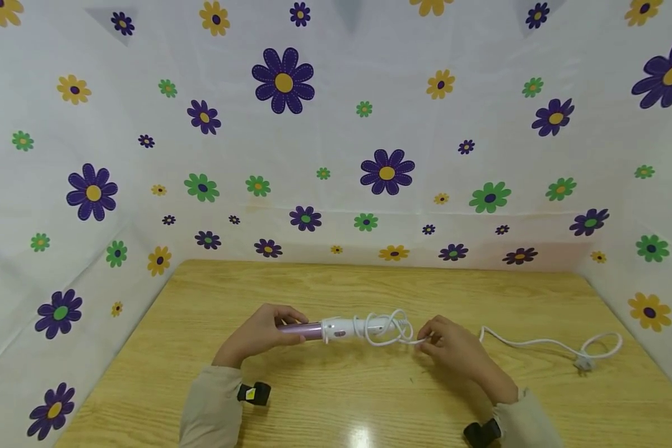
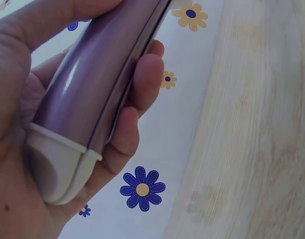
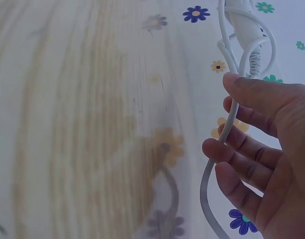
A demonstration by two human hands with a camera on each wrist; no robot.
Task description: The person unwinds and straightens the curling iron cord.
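A curling iron with a purple barrel (image 1: pixel 308 331) and a white handle (image 1: pixel 341 327) is held level over the table. My left hand (image 1: pixel 266 333) grips the barrel; in the left wrist view the fingers curl round it, and its white end cap (image 2: pixel 58 167) lies against the palm. White cord (image 1: pixel 389 339) is looped round the handle. My right hand (image 1: pixel 453 348) pinches this cord (image 3: pixel 231 117) between thumb and fingers, just beyond the handle's coiled strain relief (image 3: pixel 255 60). From there the cord trails off to the right.
The plug (image 1: pixel 583 362) lies at the right side of the wooden table (image 1: pixel 336 398), beside a loop of cord. White flower-patterned sheeting (image 1: pixel 336 137) stands behind the table and along both sides. A black wrist camera (image 1: pixel 254 393) is strapped at the left sleeve, another (image 1: pixel 481 432) at the right.
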